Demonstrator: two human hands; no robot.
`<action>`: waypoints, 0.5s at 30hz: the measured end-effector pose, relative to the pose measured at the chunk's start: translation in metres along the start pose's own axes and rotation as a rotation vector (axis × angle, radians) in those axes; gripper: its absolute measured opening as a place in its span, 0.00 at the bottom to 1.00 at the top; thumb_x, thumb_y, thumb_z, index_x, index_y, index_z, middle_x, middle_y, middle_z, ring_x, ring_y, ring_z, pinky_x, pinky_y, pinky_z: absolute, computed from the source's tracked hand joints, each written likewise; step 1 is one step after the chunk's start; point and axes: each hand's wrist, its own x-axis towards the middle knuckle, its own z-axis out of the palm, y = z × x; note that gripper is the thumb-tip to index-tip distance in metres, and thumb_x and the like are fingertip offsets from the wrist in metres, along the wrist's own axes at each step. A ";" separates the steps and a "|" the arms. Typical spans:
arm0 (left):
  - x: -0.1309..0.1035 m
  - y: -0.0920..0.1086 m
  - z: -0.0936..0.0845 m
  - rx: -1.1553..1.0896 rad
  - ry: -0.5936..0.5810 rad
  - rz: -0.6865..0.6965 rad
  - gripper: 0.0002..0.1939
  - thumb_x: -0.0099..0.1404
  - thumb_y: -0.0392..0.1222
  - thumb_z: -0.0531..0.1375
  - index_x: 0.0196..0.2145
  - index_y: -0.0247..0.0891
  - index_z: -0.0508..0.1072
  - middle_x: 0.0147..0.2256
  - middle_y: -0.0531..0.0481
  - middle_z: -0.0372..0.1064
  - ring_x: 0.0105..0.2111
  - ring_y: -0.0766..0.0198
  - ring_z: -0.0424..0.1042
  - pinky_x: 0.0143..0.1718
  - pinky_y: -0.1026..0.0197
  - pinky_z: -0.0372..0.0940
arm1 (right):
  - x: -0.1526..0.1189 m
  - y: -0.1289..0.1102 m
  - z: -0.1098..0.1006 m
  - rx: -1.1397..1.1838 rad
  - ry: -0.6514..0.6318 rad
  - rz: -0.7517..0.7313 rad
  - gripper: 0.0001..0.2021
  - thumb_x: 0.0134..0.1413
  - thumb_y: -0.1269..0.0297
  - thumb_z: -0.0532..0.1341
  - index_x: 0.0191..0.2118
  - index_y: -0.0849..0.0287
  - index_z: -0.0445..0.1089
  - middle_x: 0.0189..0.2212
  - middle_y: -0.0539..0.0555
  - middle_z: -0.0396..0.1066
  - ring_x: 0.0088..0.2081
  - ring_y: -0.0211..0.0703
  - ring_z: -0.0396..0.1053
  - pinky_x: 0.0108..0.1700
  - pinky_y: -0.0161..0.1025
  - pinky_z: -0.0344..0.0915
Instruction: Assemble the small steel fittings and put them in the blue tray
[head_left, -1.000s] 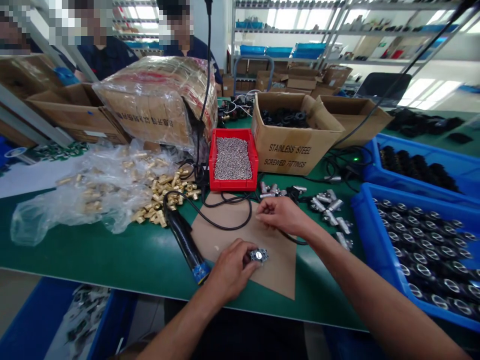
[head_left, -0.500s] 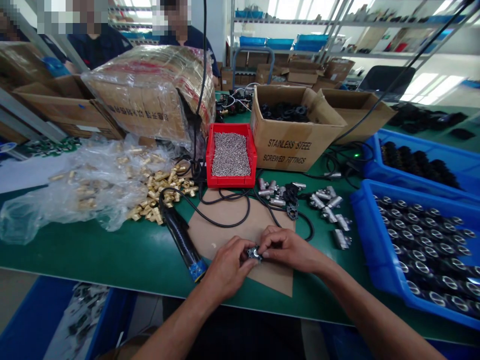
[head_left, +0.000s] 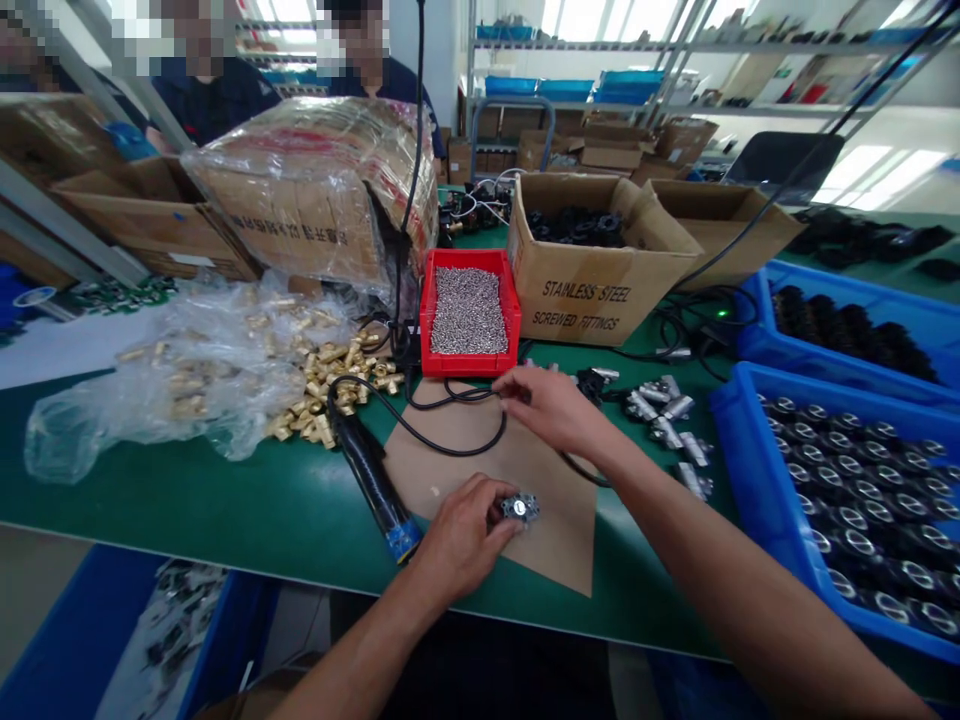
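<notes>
My left hand [head_left: 466, 535] pinches a small dark fitting with a bright silver round centre [head_left: 519, 509] between thumb and fingers, just over the brown cardboard sheet [head_left: 555, 555]. Farther forward, my right hand [head_left: 546, 405] hovers at the front of the red bin [head_left: 471, 363]. Its fingers are loosely curled with the tips apart, and I see nothing between them. Small silver screws or similar pieces [head_left: 471, 310] fill the bin. To the left of my left hand lies a black corded power screwdriver [head_left: 369, 480] with a blue band at one end.
Brass fittings [head_left: 315, 400] are heaped at left by clear plastic. Silver cylindrical parts [head_left: 666, 415] lie at right, beside a blue tray [head_left: 724, 440] of black parts. A cardboard box [head_left: 577, 290] stands behind; a black cable [head_left: 450, 450] loops across the sheet. Two people stand beyond.
My right hand has left the fitting and moved forward to the red bin's front. My left hand keeps its hold, with the fitting's silver centre more exposed. The view has shifted slightly.
</notes>
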 end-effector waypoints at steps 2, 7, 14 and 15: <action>0.000 0.001 0.000 -0.003 0.001 -0.009 0.14 0.60 0.35 0.63 0.45 0.42 0.72 0.38 0.51 0.69 0.35 0.62 0.69 0.40 0.60 0.63 | 0.045 -0.011 -0.002 -0.279 0.071 -0.044 0.13 0.59 0.70 0.57 0.49 0.59 0.70 0.47 0.59 0.72 0.49 0.47 0.68 0.52 0.42 0.63; -0.001 0.006 -0.003 -0.027 -0.006 -0.025 0.14 0.60 0.36 0.63 0.45 0.42 0.72 0.38 0.50 0.69 0.36 0.62 0.69 0.40 0.60 0.63 | 0.133 -0.018 0.004 -0.510 0.017 0.061 0.14 0.58 0.68 0.59 0.49 0.67 0.72 0.48 0.69 0.72 0.50 0.55 0.69 0.51 0.45 0.65; -0.001 0.008 -0.004 -0.028 -0.003 -0.033 0.14 0.58 0.35 0.64 0.43 0.42 0.73 0.38 0.50 0.69 0.37 0.61 0.69 0.39 0.60 0.62 | 0.157 -0.008 0.001 -0.581 -0.018 0.106 0.14 0.58 0.65 0.59 0.45 0.67 0.75 0.44 0.70 0.75 0.48 0.55 0.72 0.49 0.44 0.66; -0.001 0.008 -0.004 -0.030 -0.002 -0.031 0.14 0.58 0.34 0.64 0.43 0.42 0.73 0.38 0.50 0.69 0.37 0.61 0.69 0.39 0.60 0.62 | 0.156 -0.008 0.000 -0.583 -0.016 0.100 0.14 0.59 0.66 0.58 0.46 0.68 0.75 0.44 0.70 0.74 0.48 0.55 0.72 0.49 0.44 0.66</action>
